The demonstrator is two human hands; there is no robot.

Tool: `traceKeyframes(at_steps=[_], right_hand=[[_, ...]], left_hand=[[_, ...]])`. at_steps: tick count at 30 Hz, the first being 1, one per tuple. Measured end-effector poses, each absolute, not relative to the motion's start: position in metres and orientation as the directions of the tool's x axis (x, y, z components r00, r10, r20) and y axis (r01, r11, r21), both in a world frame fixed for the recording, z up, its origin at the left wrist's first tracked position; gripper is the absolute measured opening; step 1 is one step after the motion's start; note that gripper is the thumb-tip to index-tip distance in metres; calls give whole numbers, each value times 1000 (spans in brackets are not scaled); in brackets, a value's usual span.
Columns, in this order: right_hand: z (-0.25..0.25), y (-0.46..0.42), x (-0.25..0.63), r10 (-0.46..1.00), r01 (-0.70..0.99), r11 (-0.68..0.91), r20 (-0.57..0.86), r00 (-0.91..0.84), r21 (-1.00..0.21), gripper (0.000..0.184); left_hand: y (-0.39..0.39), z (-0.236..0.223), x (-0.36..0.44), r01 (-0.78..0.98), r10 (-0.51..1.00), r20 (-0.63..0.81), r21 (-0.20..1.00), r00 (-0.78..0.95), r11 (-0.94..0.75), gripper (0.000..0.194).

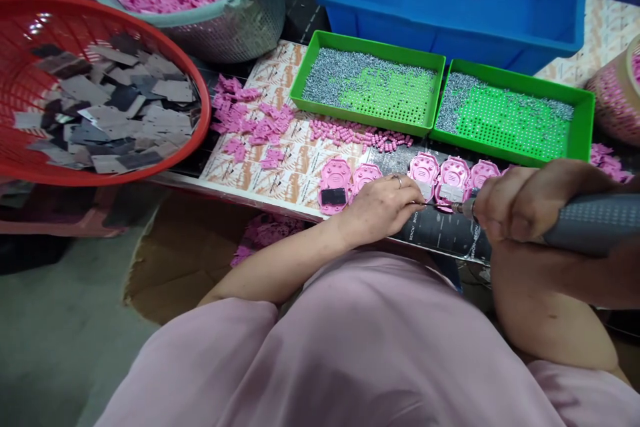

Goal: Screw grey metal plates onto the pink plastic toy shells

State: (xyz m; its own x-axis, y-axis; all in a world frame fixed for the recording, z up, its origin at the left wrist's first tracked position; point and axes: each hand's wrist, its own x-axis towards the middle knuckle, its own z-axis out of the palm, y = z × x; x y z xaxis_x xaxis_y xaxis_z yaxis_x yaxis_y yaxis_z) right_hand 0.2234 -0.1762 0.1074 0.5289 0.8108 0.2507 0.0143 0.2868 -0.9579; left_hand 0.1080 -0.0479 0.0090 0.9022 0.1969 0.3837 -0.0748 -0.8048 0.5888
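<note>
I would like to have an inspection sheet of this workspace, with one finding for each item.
Surface: bench with a patterned cover, and a dark covering near the hands.
Job's things: pink cases in a row, the leftmost bearing a black plate; grey power screwdriver.
Clutter: loose pink pieces and small pink pegs, beside green trays of small metal parts, likely screws.
Hands: left hand, fingertips by the screwdriver's tip; right hand grips the screwdriver.
Cables: nothing clearly seen.
Surroundings: red basket of flat plates; pale basket of pink pieces; blue bin with pink stacks; brown cardboard below.
</note>
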Motion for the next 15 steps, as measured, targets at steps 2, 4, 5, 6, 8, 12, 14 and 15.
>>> traceKeyframes(at_steps=[2,4,5,6,8,12,14,15], right_hand=[[107,-173,222,790,31,317,282,544,-948,36],[106,-170,221,769,11,404,346,537,-915,30],[105,-169,220,760,-2,426,356,544,-905,27],[104,-169,219,760,-11,416,341,552,-909,25],[104,-170,217,779,-18,351,281,560,-936,27],[109,-174,217,781,-15,327,261,568,-945,37],[112,-174,220,807,11,264,227,545,-964,36],[113,-172,222,819,27,262,237,523,-965,35]], left_hand=[[-48,10,108,-83,202,385,608,900,-789,16],[-47,11,107,-77,211,372,627,904,-775,15],[-47,11,107,-70,215,361,634,907,-770,15],[-47,11,107,-61,218,349,639,912,-767,15],[-47,12,107,-31,228,316,641,921,-767,14],[-48,14,107,66,248,236,587,940,-807,15],[-46,15,106,99,258,228,539,939,-836,15],[-44,16,104,112,269,235,522,934,-845,15]])
